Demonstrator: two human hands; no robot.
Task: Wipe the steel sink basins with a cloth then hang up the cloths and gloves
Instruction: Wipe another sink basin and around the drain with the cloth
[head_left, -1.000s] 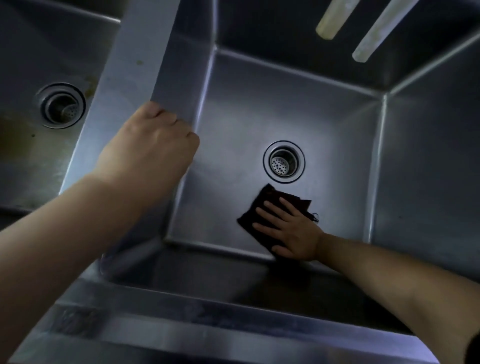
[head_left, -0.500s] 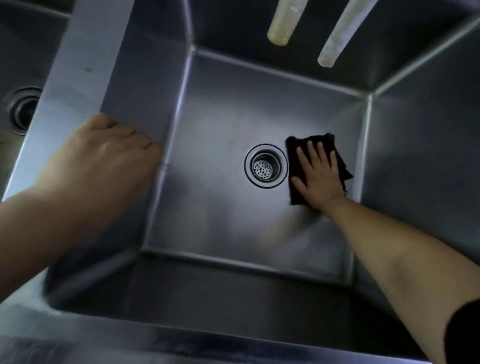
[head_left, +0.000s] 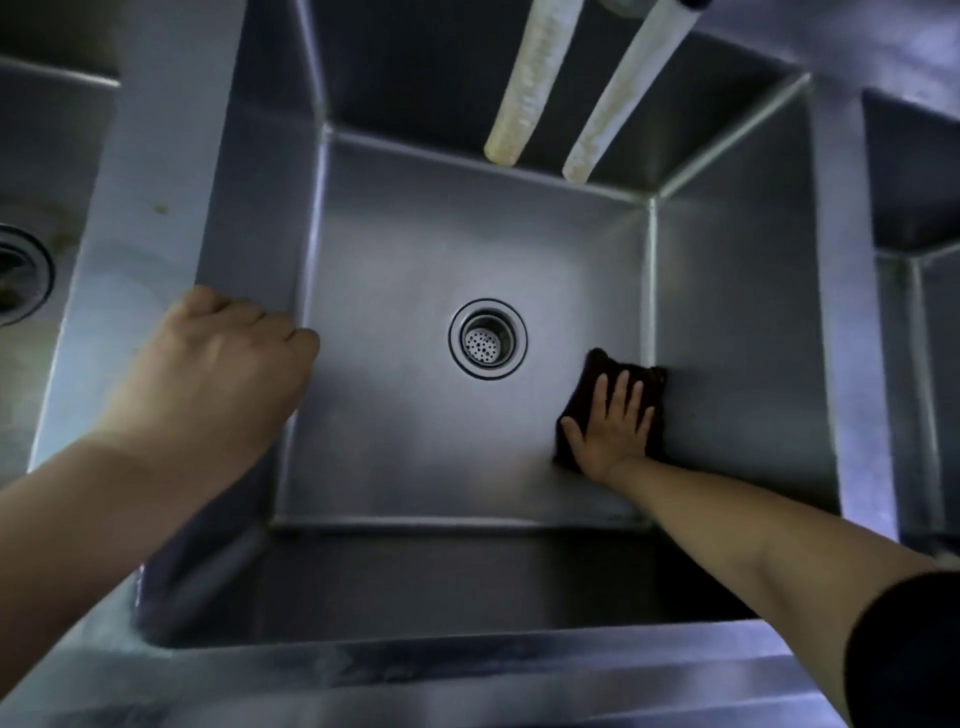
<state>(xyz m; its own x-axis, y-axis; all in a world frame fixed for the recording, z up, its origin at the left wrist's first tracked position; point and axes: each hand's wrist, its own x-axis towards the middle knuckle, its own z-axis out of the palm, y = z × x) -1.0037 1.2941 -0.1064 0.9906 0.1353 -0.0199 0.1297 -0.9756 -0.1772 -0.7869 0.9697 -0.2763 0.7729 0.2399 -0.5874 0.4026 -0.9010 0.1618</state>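
My right hand (head_left: 610, 426) lies flat, fingers straight and spread, pressing the dark cloth (head_left: 597, 384) onto the floor of the middle basin (head_left: 415, 431). The cloth sits directly under my palm, its right edge touching the seam where the floor meets the right wall, its long axis running away from me. The drain strainer (head_left: 487, 339) lies to the left and a little farther off, so I judge the next stroke runs along that wall. My left hand (head_left: 218, 374) curls over the divider (head_left: 156, 171) between basins, bracing me; its fingertips are hidden.
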